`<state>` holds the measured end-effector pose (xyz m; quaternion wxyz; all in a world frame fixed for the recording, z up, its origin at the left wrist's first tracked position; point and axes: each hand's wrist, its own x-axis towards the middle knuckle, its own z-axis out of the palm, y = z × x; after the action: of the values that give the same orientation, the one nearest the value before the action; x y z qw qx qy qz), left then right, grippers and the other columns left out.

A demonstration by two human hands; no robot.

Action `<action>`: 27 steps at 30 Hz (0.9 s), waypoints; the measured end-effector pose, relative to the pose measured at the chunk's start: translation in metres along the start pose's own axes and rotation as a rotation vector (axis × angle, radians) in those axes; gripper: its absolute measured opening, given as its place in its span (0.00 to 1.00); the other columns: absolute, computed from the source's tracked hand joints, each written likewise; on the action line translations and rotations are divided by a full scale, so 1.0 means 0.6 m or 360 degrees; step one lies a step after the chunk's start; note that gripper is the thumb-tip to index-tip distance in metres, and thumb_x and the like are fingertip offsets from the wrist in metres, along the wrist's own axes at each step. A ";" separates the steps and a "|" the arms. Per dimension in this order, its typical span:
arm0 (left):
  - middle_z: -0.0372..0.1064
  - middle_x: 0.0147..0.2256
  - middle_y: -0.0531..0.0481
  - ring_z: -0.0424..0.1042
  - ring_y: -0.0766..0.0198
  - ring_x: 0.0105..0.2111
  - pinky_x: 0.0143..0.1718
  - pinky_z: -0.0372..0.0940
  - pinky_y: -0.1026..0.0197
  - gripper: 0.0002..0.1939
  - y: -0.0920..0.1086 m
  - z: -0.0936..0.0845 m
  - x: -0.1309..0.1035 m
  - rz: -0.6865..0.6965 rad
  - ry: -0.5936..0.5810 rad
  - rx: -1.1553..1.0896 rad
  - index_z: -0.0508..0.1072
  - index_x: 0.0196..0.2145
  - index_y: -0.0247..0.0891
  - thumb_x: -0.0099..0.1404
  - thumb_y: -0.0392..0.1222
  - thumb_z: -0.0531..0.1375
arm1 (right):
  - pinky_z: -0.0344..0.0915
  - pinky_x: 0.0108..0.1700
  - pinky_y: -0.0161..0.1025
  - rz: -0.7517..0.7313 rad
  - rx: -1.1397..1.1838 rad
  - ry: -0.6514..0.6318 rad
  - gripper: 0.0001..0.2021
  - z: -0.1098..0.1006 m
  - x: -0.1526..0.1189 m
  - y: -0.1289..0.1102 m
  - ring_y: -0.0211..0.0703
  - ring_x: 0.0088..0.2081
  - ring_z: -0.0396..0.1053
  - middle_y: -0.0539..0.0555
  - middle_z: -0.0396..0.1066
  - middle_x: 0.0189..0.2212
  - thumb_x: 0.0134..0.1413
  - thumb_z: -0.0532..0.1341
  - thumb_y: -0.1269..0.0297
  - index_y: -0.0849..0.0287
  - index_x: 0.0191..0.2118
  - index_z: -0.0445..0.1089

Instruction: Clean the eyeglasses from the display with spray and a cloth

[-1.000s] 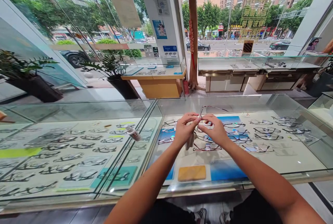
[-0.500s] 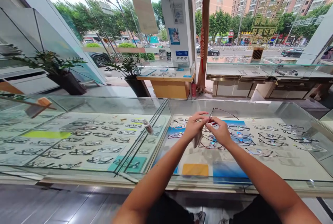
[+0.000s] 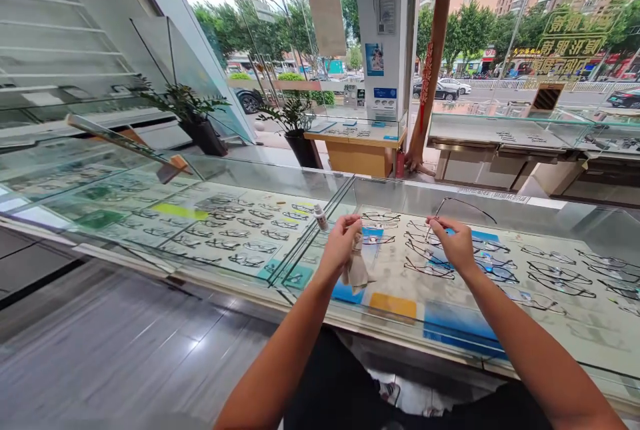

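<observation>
Over glass counter (image 3: 395,335), we're pinching cloth (image 3: 357,269) in left hand (image 3: 343,238), glasses (image 3: 467,203) in right hand (image 3: 457,243); cloth hanging clear of glasses, neither set down yet, bottle (image 3: 320,217) standing nearby.

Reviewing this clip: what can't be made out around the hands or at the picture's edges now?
All in the head view:
- Gripped part of the glasses frame: covered by the right hand.
- Upper part of the cloth: hidden in the left hand.
- Print on the bottle: too small.
- Car at far right: cut off by the edge.
</observation>
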<state>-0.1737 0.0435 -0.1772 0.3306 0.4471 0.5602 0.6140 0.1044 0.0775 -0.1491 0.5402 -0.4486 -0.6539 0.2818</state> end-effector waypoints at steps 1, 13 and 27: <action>0.77 0.43 0.45 0.75 0.60 0.39 0.41 0.70 0.58 0.18 -0.003 -0.022 0.001 -0.0007 0.0071 0.0030 0.75 0.43 0.40 0.62 0.55 0.65 | 0.74 0.50 0.52 0.0006 0.0002 0.0007 0.15 -0.001 0.001 0.001 0.58 0.45 0.82 0.60 0.86 0.40 0.57 0.65 0.51 0.56 0.32 0.83; 0.72 0.51 0.41 0.72 0.49 0.56 0.63 0.64 0.45 0.16 -0.063 -0.133 0.040 -0.0022 0.0513 0.0389 0.69 0.44 0.40 0.59 0.44 0.65 | 0.73 0.47 0.51 -0.0014 -0.0048 0.0047 0.20 -0.002 0.008 0.011 0.57 0.42 0.81 0.58 0.86 0.37 0.59 0.64 0.45 0.56 0.35 0.85; 0.73 0.47 0.43 0.74 0.50 0.47 0.54 0.67 0.49 0.26 -0.086 -0.108 0.114 0.0006 0.0374 0.0630 0.67 0.52 0.40 0.60 0.50 0.68 | 0.75 0.49 0.51 -0.0082 -0.0072 0.0030 0.20 -0.001 0.011 0.016 0.58 0.43 0.82 0.59 0.86 0.37 0.60 0.63 0.46 0.55 0.32 0.85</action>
<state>-0.2640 0.0879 -0.2141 0.1678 0.4297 0.7035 0.5407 0.1080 0.0878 -0.1542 0.5431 -0.4463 -0.6664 0.2486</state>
